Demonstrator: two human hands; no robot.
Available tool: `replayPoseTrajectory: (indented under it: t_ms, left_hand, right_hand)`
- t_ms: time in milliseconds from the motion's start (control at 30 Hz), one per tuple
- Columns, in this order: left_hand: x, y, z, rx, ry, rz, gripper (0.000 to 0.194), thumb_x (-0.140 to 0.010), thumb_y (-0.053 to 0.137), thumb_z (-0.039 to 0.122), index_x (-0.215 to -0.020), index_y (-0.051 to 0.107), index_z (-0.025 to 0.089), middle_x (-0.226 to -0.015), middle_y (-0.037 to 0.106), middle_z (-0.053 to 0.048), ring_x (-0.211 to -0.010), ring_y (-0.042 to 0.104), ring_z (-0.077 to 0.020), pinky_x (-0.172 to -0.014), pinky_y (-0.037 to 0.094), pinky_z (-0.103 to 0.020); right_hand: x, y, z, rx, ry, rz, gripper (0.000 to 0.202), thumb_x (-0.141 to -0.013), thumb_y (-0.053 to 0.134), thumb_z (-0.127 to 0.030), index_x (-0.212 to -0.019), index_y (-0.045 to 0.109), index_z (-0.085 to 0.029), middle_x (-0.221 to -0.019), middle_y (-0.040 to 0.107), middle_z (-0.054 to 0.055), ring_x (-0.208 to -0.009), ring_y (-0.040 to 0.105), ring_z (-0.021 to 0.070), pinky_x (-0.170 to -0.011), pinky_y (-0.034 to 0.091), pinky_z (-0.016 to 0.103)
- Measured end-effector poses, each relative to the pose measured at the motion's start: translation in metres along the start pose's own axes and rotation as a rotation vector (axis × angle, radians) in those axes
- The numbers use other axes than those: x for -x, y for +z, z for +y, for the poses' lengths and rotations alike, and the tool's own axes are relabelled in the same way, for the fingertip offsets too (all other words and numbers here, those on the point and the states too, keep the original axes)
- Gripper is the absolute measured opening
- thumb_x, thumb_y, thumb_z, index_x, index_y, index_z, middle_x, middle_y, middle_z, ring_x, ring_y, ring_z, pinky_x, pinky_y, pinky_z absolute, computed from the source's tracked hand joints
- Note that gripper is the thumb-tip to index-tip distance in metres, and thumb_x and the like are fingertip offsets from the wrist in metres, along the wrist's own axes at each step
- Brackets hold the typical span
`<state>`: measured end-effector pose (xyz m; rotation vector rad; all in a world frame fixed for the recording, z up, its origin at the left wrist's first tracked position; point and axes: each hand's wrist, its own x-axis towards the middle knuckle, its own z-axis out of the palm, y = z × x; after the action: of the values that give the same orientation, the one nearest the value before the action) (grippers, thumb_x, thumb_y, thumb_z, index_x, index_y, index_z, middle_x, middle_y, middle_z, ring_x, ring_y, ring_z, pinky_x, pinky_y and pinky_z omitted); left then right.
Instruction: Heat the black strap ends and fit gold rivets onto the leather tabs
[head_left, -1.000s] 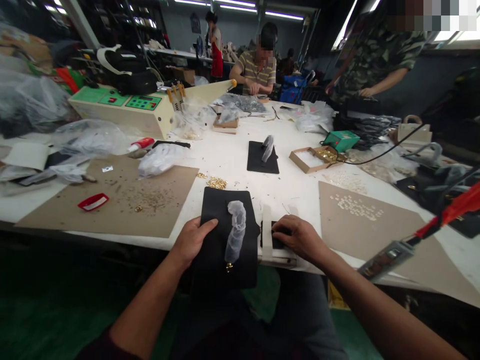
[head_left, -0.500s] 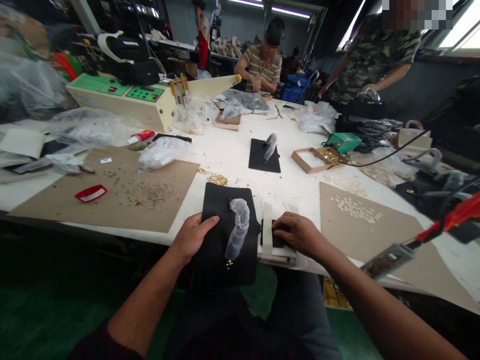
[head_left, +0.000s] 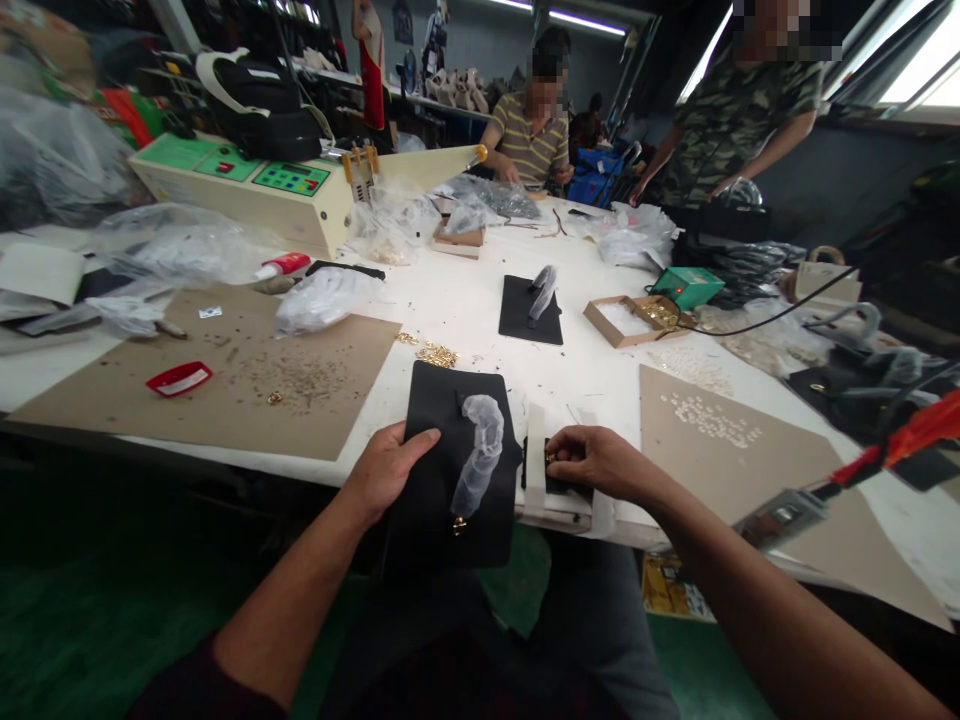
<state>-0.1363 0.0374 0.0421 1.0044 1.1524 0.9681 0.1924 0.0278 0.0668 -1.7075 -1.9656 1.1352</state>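
My left hand [head_left: 386, 470] grips the left edge of a black bag panel [head_left: 431, 470], thumb on top, holding it tilted over the table's front edge. A curved handle [head_left: 480, 450] wrapped in clear plastic is fixed on the panel, with a gold fitting [head_left: 459, 525] at its lower end. My right hand [head_left: 592, 460] rests over a small black pad [head_left: 561, 482] at the table edge, beside a pale tape strip [head_left: 535, 460]. Its fingers are pinched together around a small gold-coloured fitting [head_left: 550, 455], mostly hidden by the fingertips.
Loose gold fittings [head_left: 437, 355] lie behind the panel. Farther back is a second black panel [head_left: 517, 310] with a wrapped handle. Cardboard sheets [head_left: 345, 400] flank me; small pale rings [head_left: 712, 420] lie on the right one. A cardboard tray [head_left: 609, 325] and green box [head_left: 686, 287] stand right. Co-workers stand behind.
My right fingers have drawn together over the black pad, and a gold glint now shows at their tips. My left hand and the panel have hardly moved. A co-worker's hands have parted.
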Motion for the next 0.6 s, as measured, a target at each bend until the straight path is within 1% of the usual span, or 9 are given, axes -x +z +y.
replayPoseTrajectory:
  t_ms: [67, 167, 267, 400, 500, 600]
  left_hand:
    - [-0.001, -0.001, -0.001, 0.003, 0.007, -0.008, 0.038, -0.079, 0.081, 0.048, -0.101, 0.077, 0.017, -0.09, 0.082, -0.005, -0.079, 0.075, -0.0252, -0.072, 0.059, -0.031]
    - [-0.002, -0.001, -0.002, -0.005, 0.008, -0.013, 0.038, -0.08, 0.081, 0.048, -0.101, 0.077, 0.016, -0.09, 0.082, -0.006, -0.079, 0.075, -0.0256, -0.072, 0.059, -0.031]
    - [-0.002, -0.002, -0.003, -0.003, 0.012, -0.015, 0.04, -0.08, 0.081, 0.049, -0.103, 0.077, 0.016, -0.09, 0.082, -0.006, -0.081, 0.075, -0.0265, -0.072, 0.059, -0.032]
    - [-0.002, -0.002, -0.003, 0.02, 0.009, -0.029, 0.04, -0.079, 0.081, 0.049, -0.102, 0.077, 0.016, -0.09, 0.081, -0.006, -0.08, 0.075, -0.0259, -0.072, 0.059, -0.031]
    - [-0.002, -0.002, -0.002, 0.015, 0.008, -0.038, 0.042, -0.079, 0.082, 0.051, -0.102, 0.077, 0.016, -0.091, 0.082, -0.006, -0.08, 0.075, -0.0258, -0.071, 0.058, -0.031]
    - [-0.003, -0.001, -0.002, 0.002, 0.027, -0.035, 0.042, -0.079, 0.081, 0.051, -0.103, 0.078, 0.016, -0.092, 0.082, -0.006, -0.082, 0.075, -0.0261, -0.074, 0.058, -0.032]
  right_hand:
    - [0.002, -0.004, -0.001, 0.002, 0.005, 0.0, 0.023, -0.087, 0.07, -0.037, -0.103, 0.078, -0.022, -0.082, 0.073, 0.0, -0.073, 0.065, 0.0181, -0.066, 0.049, 0.028]
    - [0.003, -0.006, -0.001, 0.039, -0.008, 0.026, 0.023, -0.093, 0.063, -0.036, -0.101, 0.08, -0.023, -0.088, 0.076, 0.0, -0.078, 0.068, 0.0195, -0.072, 0.051, 0.03]
    - [0.002, -0.004, -0.001, 0.06, -0.026, 0.046, 0.021, -0.092, 0.063, -0.035, -0.098, 0.08, -0.024, -0.093, 0.078, 0.0, -0.083, 0.071, 0.0212, -0.077, 0.051, 0.031]
    - [0.002, 0.001, -0.003, 0.086, -0.011, 0.06, 0.018, -0.089, 0.065, -0.034, -0.091, 0.08, -0.024, -0.091, 0.078, 0.0, -0.083, 0.071, 0.0217, -0.076, 0.051, 0.032]
    - [0.003, 0.003, -0.003, 0.092, -0.003, 0.073, 0.017, -0.086, 0.068, -0.035, -0.092, 0.08, -0.024, -0.093, 0.077, 0.001, -0.084, 0.07, 0.0219, -0.077, 0.051, 0.032]
    - [0.005, 0.007, 0.0, 0.11, -0.077, 0.108, 0.017, -0.087, 0.069, -0.036, -0.091, 0.08, -0.024, -0.094, 0.075, 0.002, -0.086, 0.069, 0.0217, -0.078, 0.051, 0.032]
